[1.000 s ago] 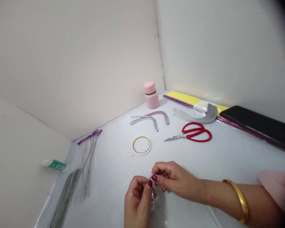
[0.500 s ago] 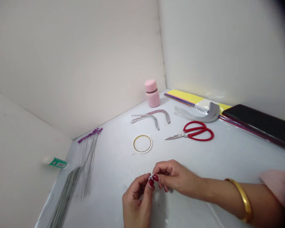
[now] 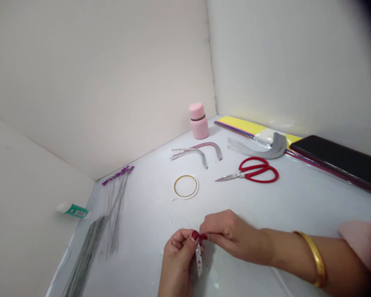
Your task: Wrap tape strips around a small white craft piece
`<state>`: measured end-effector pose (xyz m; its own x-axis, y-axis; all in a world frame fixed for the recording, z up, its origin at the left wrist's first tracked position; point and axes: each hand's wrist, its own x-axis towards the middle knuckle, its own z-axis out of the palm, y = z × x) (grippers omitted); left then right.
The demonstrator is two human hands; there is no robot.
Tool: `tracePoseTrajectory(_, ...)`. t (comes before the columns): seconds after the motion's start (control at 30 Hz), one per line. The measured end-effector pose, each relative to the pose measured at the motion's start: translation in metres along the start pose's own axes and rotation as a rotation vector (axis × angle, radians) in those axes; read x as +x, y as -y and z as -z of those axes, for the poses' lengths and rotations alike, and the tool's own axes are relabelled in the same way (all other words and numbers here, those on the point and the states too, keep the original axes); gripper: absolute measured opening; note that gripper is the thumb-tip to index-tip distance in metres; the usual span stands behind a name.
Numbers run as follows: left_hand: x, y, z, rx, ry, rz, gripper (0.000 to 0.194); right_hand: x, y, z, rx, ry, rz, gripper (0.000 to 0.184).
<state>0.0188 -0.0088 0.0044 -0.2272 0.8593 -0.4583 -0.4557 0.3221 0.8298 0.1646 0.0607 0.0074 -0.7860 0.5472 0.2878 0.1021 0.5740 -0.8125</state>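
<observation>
A narrow white paper strip (image 3: 199,260) with small dark marks hangs down from my fingertips, above the near part of the table. My left hand (image 3: 179,256) pinches it near the top between thumb and fingers. Close against those fingertips, my right hand (image 3: 233,233) is closed in a pinch at the strip's upper end, which the fingers mostly hide. Beyond my hands lies a ring-shaped roll of thin white tape (image 3: 196,190). Similar patterned paper strips (image 3: 185,153), bent at one end, rest further back.
Red-handled scissors (image 3: 261,170) lie right of the tape. Behind are a pink bottle (image 3: 199,123), a curved pale strip bundle (image 3: 275,149), coloured sheets (image 3: 238,123) and a black phone-like slab (image 3: 336,161). Leftward are thin wires (image 3: 86,255), purple-tipped stems (image 3: 119,175) and a green-labelled tube (image 3: 77,210).
Earlier a small white looped piece showed between my fingertips; now a length of patterned strip hangs below them. My right hand has turned slightly, its fingers more tucked under.
</observation>
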Motion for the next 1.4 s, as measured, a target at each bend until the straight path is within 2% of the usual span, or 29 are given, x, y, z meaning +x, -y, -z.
tracePoseTrajectory(0.13,0.0,-0.001,0.0,0.012,0.055,-0.015,0.019,0.0,0.003,-0.001,0.099,-0.027,-0.123,0.014)
tracePoseTrajectory(0.27,0.001,0.002,0.0,-0.004,0.114,0.0,0.021,0.004,0.001,-0.006,0.489,0.024,-0.308,0.017)
tracePoseTrajectory(0.37,0.001,0.003,-0.001,0.023,0.088,-0.087,0.019,0.007,-0.002,-0.009,0.721,0.022,-0.455,0.023)
tracePoseTrajectory(0.5,-0.002,0.003,-0.002,0.233,0.078,-0.287,0.026,0.006,-0.003,-0.009,0.751,-0.001,-0.507,0.028)
tracePoseTrajectory(0.6,-0.004,0.005,-0.001,0.343,0.11,-0.342,0.023,0.005,-0.002,-0.008,0.734,0.006,-0.53,0.027)
tracePoseTrajectory(0.73,-0.004,0.009,0.001,0.433,0.059,-0.346,0.027,0.006,-0.003,-0.008,0.751,0.036,-0.543,0.025)
tracePoseTrajectory(0.87,-0.003,0.009,-0.001,0.368,0.005,-0.227,0.034,0.008,-0.004,-0.008,0.748,0.053,-0.547,0.02)
tracePoseTrajectory(0.93,-0.003,0.006,-0.002,0.264,0.03,-0.072,0.035,0.007,-0.004,-0.009,0.713,0.03,-0.514,0.018)
tracePoseTrajectory(1.07,-0.001,0.0,0.001,0.054,0.101,0.321,0.04,0.005,-0.004,-0.011,0.627,-0.022,-0.438,0.016)
tracePoseTrajectory(1.13,-0.001,-0.001,0.001,0.038,0.084,0.353,0.04,0.005,-0.004,-0.011,0.641,-0.02,-0.456,0.016)
tracePoseTrajectory(1.2,-0.002,0.001,-0.002,0.055,0.054,0.237,0.04,0.006,-0.005,-0.01,0.674,-0.006,-0.491,0.017)
tracePoseTrajectory(1.3,-0.005,0.005,-0.006,0.16,0.004,-0.073,0.04,0.007,-0.005,-0.009,0.718,0.031,-0.529,0.019)
tracePoseTrajectory(1.4,-0.009,0.009,-0.006,0.394,-0.056,-0.376,0.031,0.006,-0.006,-0.009,0.742,0.072,-0.56,0.018)
